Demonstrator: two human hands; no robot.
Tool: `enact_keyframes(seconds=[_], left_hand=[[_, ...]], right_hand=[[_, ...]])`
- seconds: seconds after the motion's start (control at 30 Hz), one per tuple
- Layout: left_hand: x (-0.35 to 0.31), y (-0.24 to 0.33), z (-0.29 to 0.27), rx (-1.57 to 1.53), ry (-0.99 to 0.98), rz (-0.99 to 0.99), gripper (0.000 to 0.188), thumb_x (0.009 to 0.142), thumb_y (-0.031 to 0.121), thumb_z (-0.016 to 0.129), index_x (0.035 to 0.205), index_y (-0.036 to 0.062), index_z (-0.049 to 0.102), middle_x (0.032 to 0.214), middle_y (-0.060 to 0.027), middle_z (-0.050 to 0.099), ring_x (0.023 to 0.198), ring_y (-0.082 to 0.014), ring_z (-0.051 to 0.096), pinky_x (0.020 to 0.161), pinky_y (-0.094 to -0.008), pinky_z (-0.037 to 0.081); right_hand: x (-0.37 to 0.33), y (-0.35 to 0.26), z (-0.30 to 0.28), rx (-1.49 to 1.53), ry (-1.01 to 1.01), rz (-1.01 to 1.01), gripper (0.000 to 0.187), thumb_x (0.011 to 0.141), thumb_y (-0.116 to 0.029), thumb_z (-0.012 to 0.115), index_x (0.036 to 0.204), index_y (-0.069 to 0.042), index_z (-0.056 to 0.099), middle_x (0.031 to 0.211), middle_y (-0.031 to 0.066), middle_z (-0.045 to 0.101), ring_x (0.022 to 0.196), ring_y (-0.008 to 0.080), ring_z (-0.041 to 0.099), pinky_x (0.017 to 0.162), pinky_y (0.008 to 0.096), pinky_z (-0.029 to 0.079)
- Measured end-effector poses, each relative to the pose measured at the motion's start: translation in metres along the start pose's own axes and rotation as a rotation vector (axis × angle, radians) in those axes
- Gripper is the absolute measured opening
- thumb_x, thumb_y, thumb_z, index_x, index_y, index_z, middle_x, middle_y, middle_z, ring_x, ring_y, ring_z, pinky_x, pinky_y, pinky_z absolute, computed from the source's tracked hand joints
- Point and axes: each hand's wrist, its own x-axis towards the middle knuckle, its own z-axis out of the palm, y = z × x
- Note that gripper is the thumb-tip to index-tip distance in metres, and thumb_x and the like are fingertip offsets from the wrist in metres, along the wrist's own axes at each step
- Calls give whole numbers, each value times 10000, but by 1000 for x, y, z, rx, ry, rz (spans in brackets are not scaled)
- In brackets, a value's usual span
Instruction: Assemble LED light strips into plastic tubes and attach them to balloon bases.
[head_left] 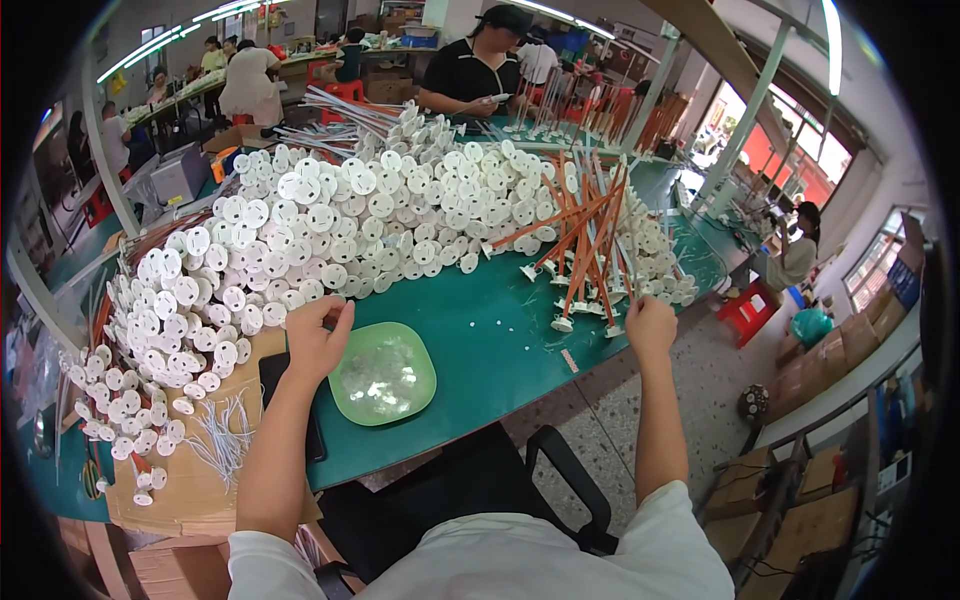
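Observation:
My left hand (320, 335) is closed, its fingers curled at the near edge of a big heap of white round discs (330, 220) on stems. What its fingertips hold, if anything, is hidden. Just right of it sits a light green bowl (428, 385) with small clear, shiny pieces (385, 375) inside. My right hand (651, 325) is also closed, near the table's right edge. Beside it lies a loose bunch of orange-brown stems (578, 245) with white disc ends; whether its fingers grip one of them cannot be made out.
A dark phone-like slab (316, 430) lies left of the bowl. White cords (225, 435) rest on cardboard (180, 500) at the left. The green table (480, 350) bears small white bits. A black chair (430, 470) stands against it. Across the table a person (475, 70) handles something.

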Motion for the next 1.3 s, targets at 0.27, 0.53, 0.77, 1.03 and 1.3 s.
enact_keyframes(seconds=[0.27, 0.53, 0.77, 1.03, 1.3], left_hand=[[-4, -4, -7, 47, -13, -53, 128, 843, 106, 690, 779, -2, 668, 622, -68, 633, 545, -117, 591, 531, -256, 461], [-3, 23, 6, -535, -391, -190, 243, 844, 66, 698, 1078, -1, 683, 954, -91, 702, 832, -147, 673, 760, -278, 530], [3, 22, -17, -866, -438, -354, 413, 862, -31, 647, 1266, -61, 569, 1137, -142, 669, 1022, -208, 663, 899, -325, 533], [3, 3, -14, -959, -243, -475, 290, 907, 38, 627, 1184, -49, 633, 1059, -118, 695, 936, -168, 671, 847, -294, 534], [-1, 7, -7, -920, -309, -484, 276, 904, 64, 657, 1157, -45, 652, 1016, -131, 709, 908, -160, 686, 833, -286, 561]], right_hand=[[53, -58, -31, 585, 322, 32, 181, 850, -194, 678, 892, -24, 722, 759, 123, 697, 634, 230, 658, 597, 342, 493], [-57, -245, -37, 1762, -925, -90, 126, 907, -58, 649, 965, 43, 696, 968, 78, 673, 801, 109, 580, 697, 255, 452], [-70, -321, -29, 1735, -1326, -115, 169, 940, -105, 627, 1033, 24, 685, 954, 45, 653, 815, 79, 575, 684, 238, 464], [-86, -308, -1, 1559, -133, -793, 249, 810, -28, 715, 1055, -6, 674, 984, 97, 653, 750, 153, 625, 636, 266, 526], [-87, -301, 3, 1455, 151, -1073, 339, 624, 61, 749, 950, -24, 706, 793, 83, 665, 623, 206, 642, 543, 277, 523]])
